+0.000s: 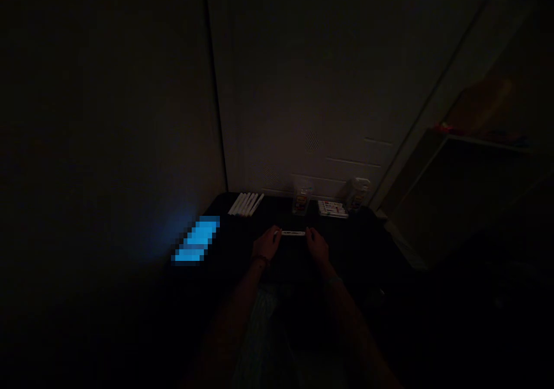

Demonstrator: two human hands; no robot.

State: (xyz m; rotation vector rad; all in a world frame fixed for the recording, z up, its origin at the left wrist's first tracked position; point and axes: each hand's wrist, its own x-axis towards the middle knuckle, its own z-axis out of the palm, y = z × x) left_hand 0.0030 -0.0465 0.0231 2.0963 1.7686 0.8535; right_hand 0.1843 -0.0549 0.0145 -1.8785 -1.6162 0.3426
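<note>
The room is very dark. Both my hands hold one thin white stick-like thing, perhaps a marker (293,234), level above a small dark table (367,245). My left hand (267,243) pinches its left end with closed fingers. My right hand (317,245) grips its right end the same way. A dark band sits on my left wrist. Behind my hands, a row of several similar white sticks (246,204) lies at the table's far left.
A glowing blue screen (197,240) lies at the table's left edge. At the back stand two small clear containers (302,197) (358,193) and a flat printed pack (333,208). Walls close in behind and left; a shelf unit (459,198) stands right.
</note>
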